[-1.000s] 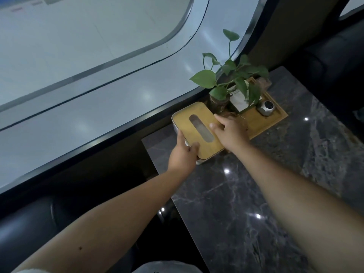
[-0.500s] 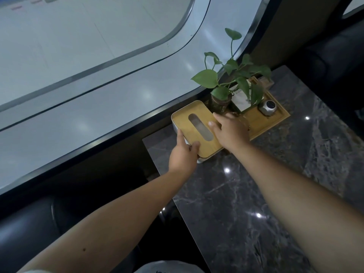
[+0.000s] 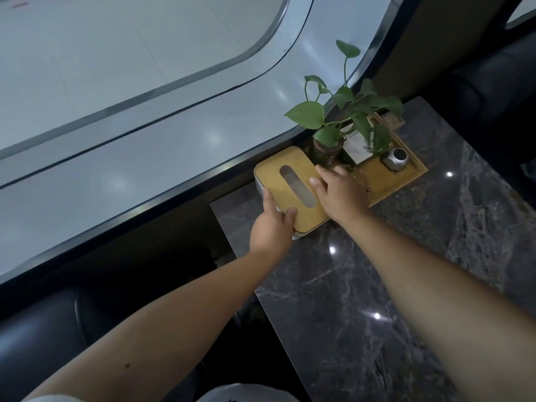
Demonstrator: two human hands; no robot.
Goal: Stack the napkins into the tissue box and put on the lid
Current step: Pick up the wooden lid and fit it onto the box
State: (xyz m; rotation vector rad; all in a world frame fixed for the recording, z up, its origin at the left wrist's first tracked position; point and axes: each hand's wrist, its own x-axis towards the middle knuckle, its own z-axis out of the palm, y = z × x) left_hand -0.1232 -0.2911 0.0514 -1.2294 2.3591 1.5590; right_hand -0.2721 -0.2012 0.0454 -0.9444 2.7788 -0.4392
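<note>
I see the box [image 3: 300, 235] at the centre of the frame, on the far left corner of the dark marble table [image 3: 377, 300], with its wooden lid [image 3: 293, 190] seated on top. The lid has 1 long oval slot down its middle; what shows through it is pale, and I cannot tell whether it is napkins.

My left hand [image 3: 272, 227] grips the near left corner of the box, thumb lying on the lid's top and fingers curled around the side. My right hand [image 3: 340, 192] rests on the lid's right edge with fingers spread flat on the wood, pressing rather than closed around anything.

Just right of the box, touching or nearly so, a wooden tray [image 3: 403, 181] sits on the table. On it stand a plant [image 3: 348, 117] in a glass jar, a white card [image 3: 356, 147] and a small silver gadget [image 3: 396, 159]. Both forearms reach in from the bottom of the frame.
</note>
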